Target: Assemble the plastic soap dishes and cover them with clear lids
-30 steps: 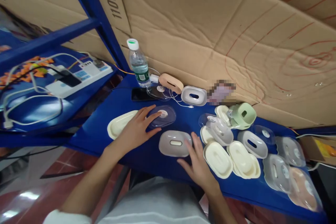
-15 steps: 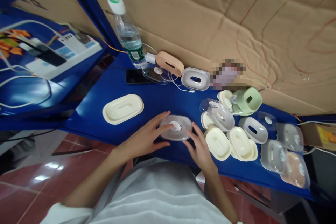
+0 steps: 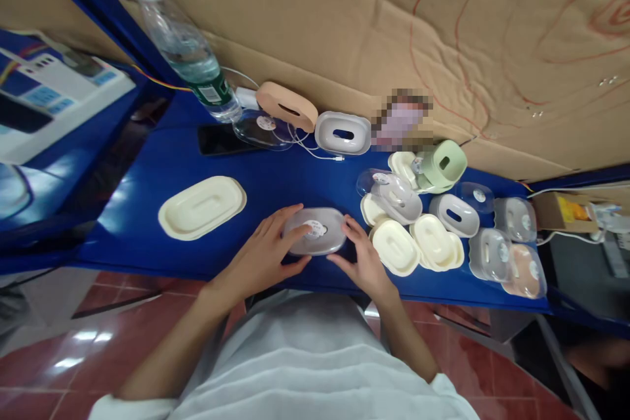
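A grey oval plastic box with a clear cover and a round white sticker [image 3: 331, 231] rests on the blue table in front of me. My left hand [image 3: 268, 246] grips its left end, one finger lying over the top near the sticker and the thumb by the near edge. At the right end, my right hand [image 3: 367, 262] holds it with fingertips on the side and the thumb low at the near corner. To the left lies a cream oval tray-like piece [image 3: 203, 208]. Cream oval pieces [image 3: 395, 248] are grouped just right of my right hand.
A water bottle [image 3: 191, 59], an orange slotted cover [image 3: 287, 107] and a grey slotted shell [image 3: 343, 134] stand along the cardboard at the back. A phone [image 3: 221, 140] lies by the bottle. Further right are a green slotted shell [image 3: 445, 167] and several covered boxes [image 3: 489, 256].
The camera view has shifted, so the table's contents appear further left and some higher. Both hands stay around the grey box, with little visible change in their hold.
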`<state>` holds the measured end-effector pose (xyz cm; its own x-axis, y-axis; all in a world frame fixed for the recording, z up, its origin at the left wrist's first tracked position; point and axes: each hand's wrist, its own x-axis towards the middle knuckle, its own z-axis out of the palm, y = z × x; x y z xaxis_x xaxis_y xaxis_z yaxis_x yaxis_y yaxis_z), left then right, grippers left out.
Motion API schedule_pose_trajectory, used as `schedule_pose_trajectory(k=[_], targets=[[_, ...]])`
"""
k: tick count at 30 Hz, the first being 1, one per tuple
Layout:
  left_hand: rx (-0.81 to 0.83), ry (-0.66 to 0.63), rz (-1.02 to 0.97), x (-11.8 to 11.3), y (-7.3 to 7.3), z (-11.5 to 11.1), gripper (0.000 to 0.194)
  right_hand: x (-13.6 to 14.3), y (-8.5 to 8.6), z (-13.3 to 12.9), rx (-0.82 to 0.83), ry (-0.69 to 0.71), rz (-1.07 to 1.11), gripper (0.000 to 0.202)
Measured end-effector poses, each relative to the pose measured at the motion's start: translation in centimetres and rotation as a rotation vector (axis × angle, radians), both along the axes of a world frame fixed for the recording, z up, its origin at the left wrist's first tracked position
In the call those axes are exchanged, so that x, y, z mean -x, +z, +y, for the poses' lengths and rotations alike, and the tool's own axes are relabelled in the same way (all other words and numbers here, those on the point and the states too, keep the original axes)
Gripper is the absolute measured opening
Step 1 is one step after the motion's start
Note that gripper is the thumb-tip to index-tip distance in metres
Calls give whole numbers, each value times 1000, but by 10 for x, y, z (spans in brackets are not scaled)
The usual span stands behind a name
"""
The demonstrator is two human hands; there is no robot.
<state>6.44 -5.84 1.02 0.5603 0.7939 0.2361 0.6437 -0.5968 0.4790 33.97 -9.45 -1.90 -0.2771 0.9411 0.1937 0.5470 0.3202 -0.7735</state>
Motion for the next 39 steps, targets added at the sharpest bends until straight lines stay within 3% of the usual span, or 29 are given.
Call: schedule_pose_trajectory(k=[6, 12, 19, 24, 28, 34, 39], targets=[[-20, -26, 34, -2, 0, -4, 55, 0, -1, 0, 39, -34, 13, 75], [42, -21, -183, 16, -14, -8, 62, 4, 5, -2, -110, 94, -176, 71], [69, 19, -284, 27, -28, -21, 71, 3, 5, -2, -68, 179, -263, 71], [64, 36, -225, 26, -22, -25, 77, 3, 5, -4, -115, 225, -214, 80], [58, 52, -146, 23, -18, -22, 69, 6, 4, -1, -120, 199, -240, 81], [5, 215, -11, 17, -18, -3, 57, 6, 6, -8, -113, 140, -251, 76], [-39, 157, -42, 14, -7, 13, 57, 8, 9, -22, -134, 84, -204, 86]])
